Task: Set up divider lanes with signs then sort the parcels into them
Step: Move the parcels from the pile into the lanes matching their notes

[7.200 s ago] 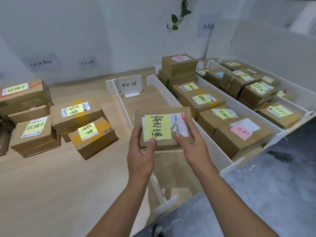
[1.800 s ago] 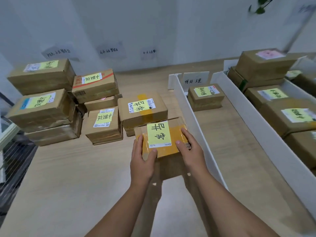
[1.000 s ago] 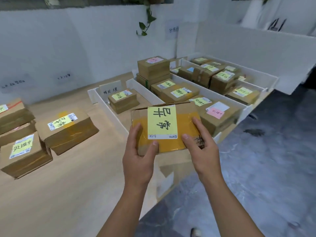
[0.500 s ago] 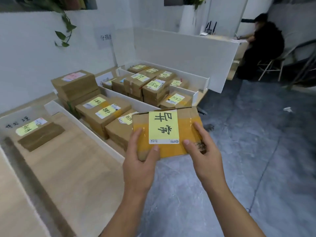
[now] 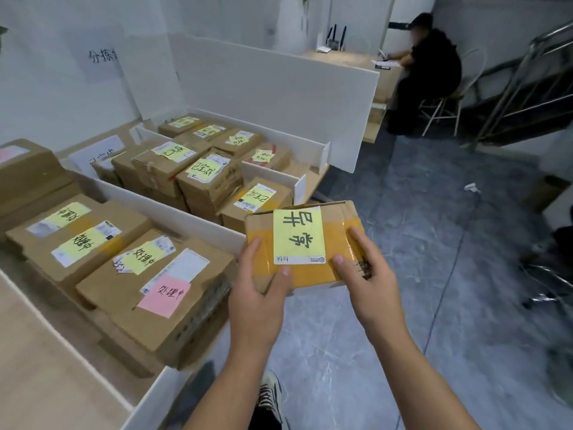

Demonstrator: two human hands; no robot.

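1. The person holds one small cardboard parcel (image 5: 338, 218) in both hands, up in the air and roughly level. It is over the grey floor (image 5: 418, 336), just off the open end of the lanes, and rests in no lane.
2. The left hand (image 5: 257, 302) grasps the parcel's near left corner. Its thumb presses on top at the lower edge of the yellow note (image 5: 299, 235), and its other fingers are hidden beneath.
3. The right hand (image 5: 369, 283) grasps the near right side. Its thumb lies on the orange tape band (image 5: 310, 274) by the note's lower right corner, and its index finger stretches along the top.
4. The yellow note bears two large handwritten characters and covers most of a printed label.
5. White dividers (image 5: 186, 215) part the wooden tabletop (image 5: 37, 373) into lanes that run away to the left.
6. The lane nearest the hands holds brown boxes with yellow notes. The closest box (image 5: 105, 296) also carries a pink note (image 5: 164, 294).
7. The next lane holds stacked boxes (image 5: 204, 178) with yellow notes, packed close together.
8. A tall white board (image 5: 273, 91) stands behind the far lanes, and a paper sign (image 5: 102, 55) hangs on the wall.
9. Across the room another person (image 5: 434, 66) sits at a desk, well apart from the table.
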